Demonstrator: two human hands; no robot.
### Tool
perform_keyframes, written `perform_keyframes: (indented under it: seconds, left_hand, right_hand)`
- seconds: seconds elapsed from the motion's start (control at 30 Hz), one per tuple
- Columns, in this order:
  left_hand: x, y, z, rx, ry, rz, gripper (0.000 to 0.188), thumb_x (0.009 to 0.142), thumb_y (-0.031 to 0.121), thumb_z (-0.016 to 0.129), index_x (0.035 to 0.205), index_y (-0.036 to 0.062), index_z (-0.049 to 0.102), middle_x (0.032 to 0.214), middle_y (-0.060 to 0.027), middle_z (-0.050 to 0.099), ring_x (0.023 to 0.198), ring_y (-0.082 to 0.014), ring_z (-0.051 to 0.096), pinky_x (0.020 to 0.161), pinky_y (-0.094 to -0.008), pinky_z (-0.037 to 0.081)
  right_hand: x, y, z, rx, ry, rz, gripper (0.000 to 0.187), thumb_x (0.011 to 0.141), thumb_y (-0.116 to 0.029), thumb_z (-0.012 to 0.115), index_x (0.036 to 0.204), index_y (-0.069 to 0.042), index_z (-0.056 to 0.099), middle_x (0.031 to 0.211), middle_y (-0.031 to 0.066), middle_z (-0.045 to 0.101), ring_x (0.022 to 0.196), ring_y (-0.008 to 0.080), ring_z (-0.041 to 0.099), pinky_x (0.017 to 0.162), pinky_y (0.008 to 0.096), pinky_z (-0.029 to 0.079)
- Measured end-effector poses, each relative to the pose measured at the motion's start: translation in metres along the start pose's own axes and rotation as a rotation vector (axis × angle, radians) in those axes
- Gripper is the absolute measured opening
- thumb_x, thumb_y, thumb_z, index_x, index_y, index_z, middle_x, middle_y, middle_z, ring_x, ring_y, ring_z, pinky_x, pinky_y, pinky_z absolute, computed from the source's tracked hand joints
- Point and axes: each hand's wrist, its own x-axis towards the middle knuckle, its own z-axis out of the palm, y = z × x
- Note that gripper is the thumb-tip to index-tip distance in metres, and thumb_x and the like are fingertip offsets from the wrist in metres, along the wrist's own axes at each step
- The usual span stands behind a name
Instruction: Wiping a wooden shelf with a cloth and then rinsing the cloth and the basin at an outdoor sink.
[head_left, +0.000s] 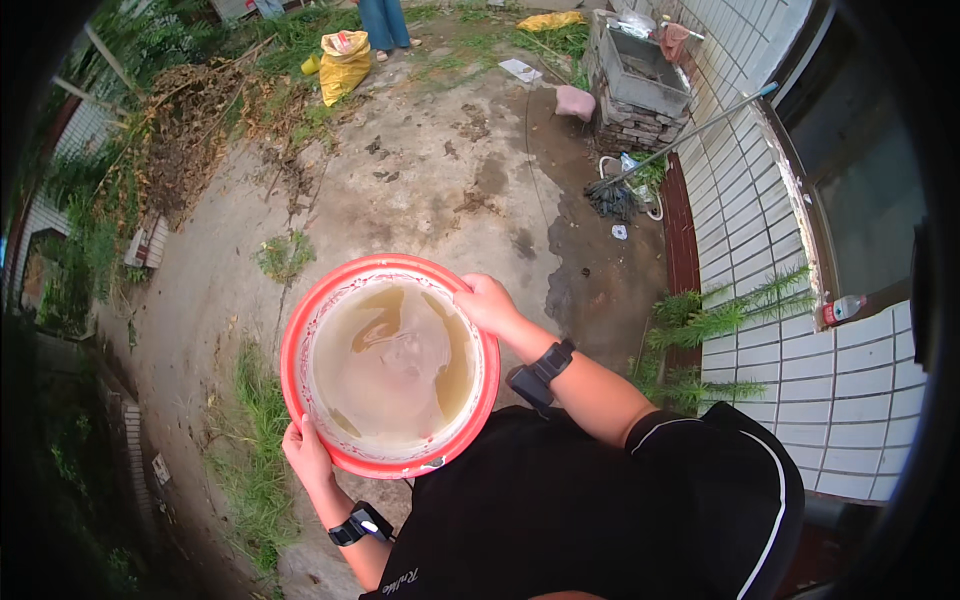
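Note:
A round enamel basin (291, 352) with a red rim and a white patterned inner wall is held in front of my body. Cloudy, brownish water (395, 365) lies in it, with light foam or a reflection over much of its surface. My left hand (308, 455) grips the rim at the lower left, thumb on top. At the upper right of the rim, my right hand (487, 305) is closed the same way. The fingers under the rim are hidden on both sides. Each wrist wears a black strapped device.
Ahead on the concrete stand a yellow sack (345, 72) and a person in blue trousers (384, 25). To the right are a brick-based stone sink (645, 75), a pink-covered stool (575, 102), a mop (612, 198) and a white tiled wall (760, 230). Grass (250, 440) grows at left.

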Motion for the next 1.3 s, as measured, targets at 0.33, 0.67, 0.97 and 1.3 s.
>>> perform_keyframes:
  seconds: [0.33,0.67,0.97,1.3]
  left_hand:
    - [0.276,0.119,0.232,0.025,-0.350,0.098,0.028,0.102,0.017,0.052,0.095,-0.0056,0.066,0.082,-0.0033,0.067,0.070,-0.0074,0.057,0.066,-0.0254,0.047]
    - [0.452,0.223,0.502,0.177,-0.531,0.206,0.029,0.102,0.020,0.052,0.097,-0.0048,0.066,0.081,-0.0024,0.067,0.066,-0.0069,0.056,0.061,-0.0245,0.046]
    - [0.552,0.313,0.750,0.090,-0.608,0.160,0.026,0.101,0.017,0.054,0.098,-0.0058,0.067,0.083,-0.0034,0.068,0.069,-0.0073,0.057,0.065,-0.0253,0.047]
    - [0.683,0.406,1.055,0.200,-0.971,0.283,0.027,0.103,0.019,0.052,0.104,-0.0037,0.067,0.083,-0.0020,0.068,0.069,-0.0059,0.056,0.064,-0.0246,0.046]
  right_hand:
    - [0.195,-0.040,-0.111,-0.035,0.446,0.112,0.025,0.078,-0.020,0.061,0.086,0.002,0.067,0.078,0.0205,0.068,0.074,0.0287,0.069,0.068,0.0399,0.051]
    - [0.422,-0.026,-0.255,0.140,0.596,0.133,0.024,0.080,-0.018,0.060,0.093,0.002,0.067,0.077,0.0165,0.068,0.071,0.0239,0.067,0.066,0.0375,0.050]
    - [0.619,-0.007,-0.408,0.150,0.724,0.174,0.021,0.078,-0.018,0.061,0.081,0.003,0.063,0.073,0.0185,0.067,0.067,0.0276,0.066,0.063,0.0404,0.049]
    - [0.787,-0.002,-0.558,0.067,1.008,0.316,0.025,0.078,-0.019,0.062,0.091,0.001,0.069,0.080,0.0170,0.071,0.073,0.0256,0.070,0.070,0.0374,0.053]
